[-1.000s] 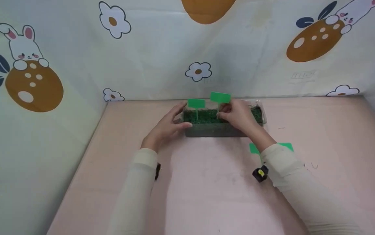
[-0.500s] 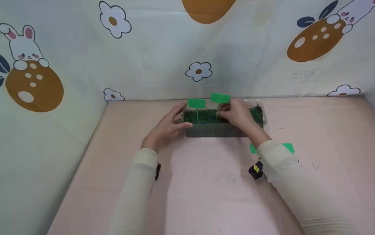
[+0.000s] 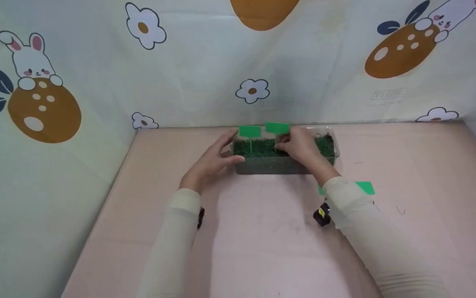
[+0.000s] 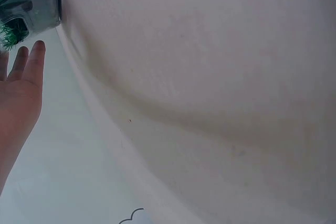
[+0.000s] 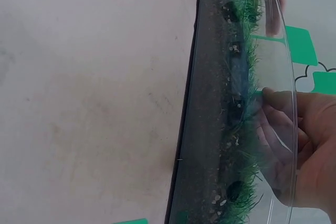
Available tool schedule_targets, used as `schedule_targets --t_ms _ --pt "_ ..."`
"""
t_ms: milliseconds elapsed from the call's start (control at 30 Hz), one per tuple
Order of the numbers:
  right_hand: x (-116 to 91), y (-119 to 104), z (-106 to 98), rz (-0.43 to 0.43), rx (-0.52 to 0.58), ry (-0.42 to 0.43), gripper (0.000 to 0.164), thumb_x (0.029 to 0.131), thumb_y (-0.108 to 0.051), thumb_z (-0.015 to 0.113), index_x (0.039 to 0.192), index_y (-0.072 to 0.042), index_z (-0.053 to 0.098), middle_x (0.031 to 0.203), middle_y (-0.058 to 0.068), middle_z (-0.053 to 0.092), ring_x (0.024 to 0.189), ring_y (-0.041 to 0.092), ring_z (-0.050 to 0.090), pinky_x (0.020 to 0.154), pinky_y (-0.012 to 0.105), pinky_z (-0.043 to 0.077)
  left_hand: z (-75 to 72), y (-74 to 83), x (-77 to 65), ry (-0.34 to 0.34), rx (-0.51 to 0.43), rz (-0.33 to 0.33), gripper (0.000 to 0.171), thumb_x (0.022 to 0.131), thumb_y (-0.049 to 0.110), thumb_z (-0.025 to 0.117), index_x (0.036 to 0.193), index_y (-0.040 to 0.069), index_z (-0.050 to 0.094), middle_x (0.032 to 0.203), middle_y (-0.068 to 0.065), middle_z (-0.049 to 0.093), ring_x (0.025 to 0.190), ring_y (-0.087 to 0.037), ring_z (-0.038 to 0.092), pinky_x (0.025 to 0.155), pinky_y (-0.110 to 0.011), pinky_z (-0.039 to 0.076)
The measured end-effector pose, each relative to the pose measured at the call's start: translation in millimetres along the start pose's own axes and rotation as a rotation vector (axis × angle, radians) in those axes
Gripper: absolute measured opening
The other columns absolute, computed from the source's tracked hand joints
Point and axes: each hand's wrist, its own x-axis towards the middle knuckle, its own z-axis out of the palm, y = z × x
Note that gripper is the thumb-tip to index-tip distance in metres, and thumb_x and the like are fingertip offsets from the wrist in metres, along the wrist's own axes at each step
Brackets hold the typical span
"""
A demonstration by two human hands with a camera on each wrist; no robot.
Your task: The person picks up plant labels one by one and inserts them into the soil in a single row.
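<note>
Setting a tag [image 3: 277,128], apparently: head view has the right hand [image 3: 302,145] pinching it over the grass [image 3: 262,145] mid-box [image 3: 271,167], a second tag [image 3: 250,131] upright toward the box's left end, where the left hand [image 3: 213,160] spreads. Left wrist: fingers [image 4: 38,59] straight, by the box's corner. Right wrist: grip low on the stem [image 5: 258,93]; next calls for pressing down straight, probably, then letting go cleanly.

No words can be read with certainty. On the wall covering [image 3: 196,74], faint boxed lettering [image 3: 389,94] is seen beyond and to the right of the right hand [image 3: 302,145], and fainter lettering [image 3: 278,101] beyond and slightly left of it; neither can be made out.
</note>
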Motion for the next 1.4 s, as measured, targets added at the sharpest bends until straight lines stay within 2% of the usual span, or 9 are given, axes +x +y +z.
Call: schedule_targets --t_ms 300,867,1033,1200,1400 --pt "2.9 0.5 3.4 0.004 0.005 0.015 0.007 0.093 -0.011 0.069 0.098 -0.006 0.069 0.098 0.013 0.071 0.087 0.024 0.064 0.081 0.039 0.056 -0.6 0.5 -0.2 -0.002 0.004 0.009 0.088 0.09 0.027 0.075 0.16 0.028 0.022 0.167 0.003 0.019 0.155 -0.02 0.018 0.124 -0.04 0.031" --pt "6.3 0.7 5.6 0.042 -0.042 -0.016 0.007 0.093 -0.012 0.069 0.095 -0.005 0.068 0.095 0.012 0.069 0.08 0.022 0.059 0.075 0.035 0.053 -0.1 -0.1 -2.2 0.006 0.002 -0.021 0.088 0.089 0.031 0.076 0.159 0.034 0.023 0.167 0.006 0.02 0.155 -0.02 0.02 0.123 -0.041 0.032" --pt "8.1 0.2 5.4 0.062 -0.05 -0.03 0.008 0.092 -0.012 0.068 0.087 -0.007 0.066 0.086 0.008 0.066 0.074 0.019 0.055 0.071 0.032 0.049 0.0 -0.7 -1.2 -0.002 0.0 -0.018 0.088 0.09 0.03 0.075 0.159 0.032 0.021 0.168 0.005 0.018 0.156 -0.022 0.018 0.124 -0.043 0.03" --pt "9.7 -0.6 5.0 0.079 -0.072 -0.02 0.017 0.089 -0.009 0.067 0.075 -0.011 0.059 0.072 0.003 0.059 0.067 0.018 0.05 0.066 0.031 0.044 0.4 -0.9 -0.1 -0.003 -0.006 -0.016 0.088 0.09 0.028 0.075 0.16 0.031 0.021 0.168 0.005 0.016 0.156 -0.022 0.017 0.124 -0.043 0.03" --pt "10.0 -2.4 5.0 0.102 -0.089 -0.014 0.021 0.088 -0.009 0.066 0.071 -0.011 0.054 0.067 0.001 0.051 0.063 0.019 0.048 0.061 0.03 0.041 0.0 -0.8 -0.5 0.008 -0.001 -0.03 0.088 0.089 0.031 0.076 0.159 0.034 0.022 0.167 0.004 0.018 0.155 -0.024 0.021 0.123 -0.043 0.032"
